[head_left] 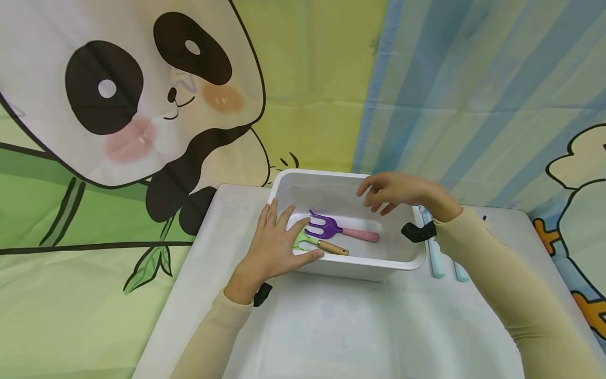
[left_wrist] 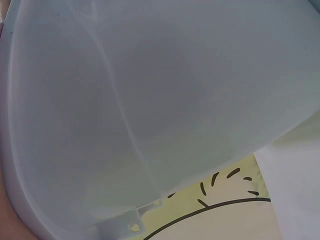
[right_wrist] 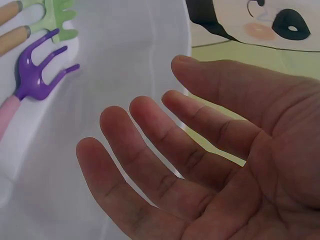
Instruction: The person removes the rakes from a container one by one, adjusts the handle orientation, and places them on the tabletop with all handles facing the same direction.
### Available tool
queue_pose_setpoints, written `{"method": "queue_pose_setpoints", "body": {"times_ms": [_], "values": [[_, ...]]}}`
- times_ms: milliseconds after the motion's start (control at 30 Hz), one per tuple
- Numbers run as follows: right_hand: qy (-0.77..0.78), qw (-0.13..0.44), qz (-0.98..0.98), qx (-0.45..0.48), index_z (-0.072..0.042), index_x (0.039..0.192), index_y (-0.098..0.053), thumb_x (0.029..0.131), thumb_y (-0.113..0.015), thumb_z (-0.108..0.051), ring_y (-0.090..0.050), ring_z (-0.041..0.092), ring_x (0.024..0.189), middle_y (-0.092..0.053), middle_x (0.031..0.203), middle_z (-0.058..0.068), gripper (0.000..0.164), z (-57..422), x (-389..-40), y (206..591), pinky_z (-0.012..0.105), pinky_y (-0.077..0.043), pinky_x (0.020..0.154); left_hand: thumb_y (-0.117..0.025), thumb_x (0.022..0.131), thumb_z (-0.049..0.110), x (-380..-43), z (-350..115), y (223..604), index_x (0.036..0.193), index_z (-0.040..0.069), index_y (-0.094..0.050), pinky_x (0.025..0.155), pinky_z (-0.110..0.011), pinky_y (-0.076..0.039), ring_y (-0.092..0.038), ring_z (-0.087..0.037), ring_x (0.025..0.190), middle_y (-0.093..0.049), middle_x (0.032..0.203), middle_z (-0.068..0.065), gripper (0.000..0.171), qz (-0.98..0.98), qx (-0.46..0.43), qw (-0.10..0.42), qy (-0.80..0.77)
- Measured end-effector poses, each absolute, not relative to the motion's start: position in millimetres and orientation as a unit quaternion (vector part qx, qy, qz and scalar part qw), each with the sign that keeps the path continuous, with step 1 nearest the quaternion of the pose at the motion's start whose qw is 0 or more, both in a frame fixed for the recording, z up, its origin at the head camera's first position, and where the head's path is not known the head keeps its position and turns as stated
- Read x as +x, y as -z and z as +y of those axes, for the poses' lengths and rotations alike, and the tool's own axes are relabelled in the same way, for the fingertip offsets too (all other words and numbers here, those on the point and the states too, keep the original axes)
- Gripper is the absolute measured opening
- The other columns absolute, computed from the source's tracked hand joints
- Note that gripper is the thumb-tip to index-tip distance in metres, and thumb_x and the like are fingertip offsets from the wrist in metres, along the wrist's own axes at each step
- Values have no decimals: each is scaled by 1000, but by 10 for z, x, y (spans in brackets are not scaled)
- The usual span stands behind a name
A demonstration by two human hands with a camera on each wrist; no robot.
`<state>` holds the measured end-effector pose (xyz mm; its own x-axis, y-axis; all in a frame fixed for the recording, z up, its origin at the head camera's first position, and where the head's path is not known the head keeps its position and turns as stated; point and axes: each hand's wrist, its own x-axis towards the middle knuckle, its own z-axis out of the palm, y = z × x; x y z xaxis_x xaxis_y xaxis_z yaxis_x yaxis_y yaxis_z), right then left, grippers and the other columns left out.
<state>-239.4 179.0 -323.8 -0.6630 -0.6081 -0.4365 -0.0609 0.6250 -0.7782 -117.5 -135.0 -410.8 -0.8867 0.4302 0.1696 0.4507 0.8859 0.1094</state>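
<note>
A white plastic bin [head_left: 326,263] stands on the table. Inside lie a purple toy garden fork with a pink handle [head_left: 361,235] and, in front of it, a green-headed tool with a wooden handle [head_left: 333,247]. The right wrist view shows two wooden handles [right_wrist: 14,40] by the green head. My left hand [head_left: 274,245] spreads its fingers over the bin's front left corner, hiding part of the green tool. Above the bin's right half hovers my right hand [head_left: 395,190], fingers loosely bent and holding nothing. In the left wrist view the bin's wall [left_wrist: 165,100] fills most of the picture.
Two light turquoise handles [head_left: 436,259] lie on the table right of the bin, partly hidden by my right arm. A printed panda cloth [head_left: 218,105] and a striped blue cloth [head_left: 450,95] hang behind the white table [head_left: 331,326].
</note>
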Motion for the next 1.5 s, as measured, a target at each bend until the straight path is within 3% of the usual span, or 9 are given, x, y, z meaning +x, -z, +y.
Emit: {"method": "queue_pose_setpoints", "body": {"times_ms": [167, 400, 600, 800, 1233, 1500], "values": [[380, 392, 811, -210, -2, 129, -55, 100, -60, -10, -58, 43, 107, -61, 112, 17, 30, 1519, -2501, 3434, 50, -55, 87, -28, 84, 88, -1179, -1353, 4117, 144, 25, -56, 117, -60, -2, -4, -51, 147, -37, 155, -18, 92, -969, -226, 69, 70], [356, 423, 806, -210, -5, 126, -58, 96, -66, -12, -64, 35, 100, -66, 107, 15, 31, 1191, -2611, 3771, 51, -55, 85, -25, 83, 90, -1190, -1347, 4132, 144, 26, -55, 117, -60, 0, -2, -52, 147, -36, 156, -18, 93, -970, -227, 62, 65], [333, 450, 802, -206, -1, 127, -58, 94, -67, -11, -63, 37, 100, -63, 112, 19, 35, 1011, -2660, 4071, 53, -56, 82, -30, 84, 88, -1193, -1325, 4121, 143, 25, -56, 117, -60, -2, -5, -52, 147, -37, 156, -18, 90, -968, -231, 71, 68], [321, 493, 784, -199, 3, 127, -56, 93, -65, -7, -61, 34, 96, -60, 106, 13, 36, 911, -2606, 4313, 51, -56, 83, -31, 84, 87, -1184, -1317, 4115, 144, 25, -56, 117, -61, -3, -5, -52, 147, -36, 156, -18, 90, -969, -230, 67, 66], [240, 511, 805, -181, -7, 114, -61, 87, -74, -10, -64, 26, 90, -59, 103, 10, 30, 909, -2498, 4635, 52, -56, 82, -35, 84, 86, -1187, -1333, 4113, 143, 25, -56, 117, -60, -3, -7, -53, 146, -37, 155, -18, 88, -969, -229, 76, 59], [189, 454, 842, -220, -9, 103, -57, 87, -78, -16, -65, 24, 78, -59, 97, 9, 27, 851, -2410, 4739, 47, -59, 74, -36, 83, 87, -1194, -1338, 4125, 142, 25, -57, 117, -59, -3, -8, -52, 146, -38, 154, -18, 88, -967, -231, 82, 66]]}}
